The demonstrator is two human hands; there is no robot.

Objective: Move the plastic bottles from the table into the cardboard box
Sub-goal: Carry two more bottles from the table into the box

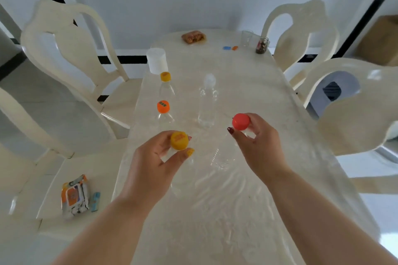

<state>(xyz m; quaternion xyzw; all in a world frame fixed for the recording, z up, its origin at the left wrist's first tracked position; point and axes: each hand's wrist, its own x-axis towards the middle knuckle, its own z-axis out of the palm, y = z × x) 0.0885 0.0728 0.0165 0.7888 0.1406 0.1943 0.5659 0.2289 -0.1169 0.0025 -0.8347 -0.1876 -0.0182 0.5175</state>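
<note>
Five clear plastic bottles stand on the cream table (pixel 247 211), the left hand (pixel 155 163) gripping a yellow-capped one (pixel 179 140), the right hand (pixel 257 142) a red-capped one (pixel 240 121).

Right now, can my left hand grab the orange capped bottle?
Probably not yet: your left hand is already closed on the yellow capped bottle. The orange capped bottle stands just beyond it, unobstructed.

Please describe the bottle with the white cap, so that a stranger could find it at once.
On the table, past both hands, three clear bottles stand. This bottle is the right one, alone in the middle; only its cap is white, the others' orange and yellow.
</note>
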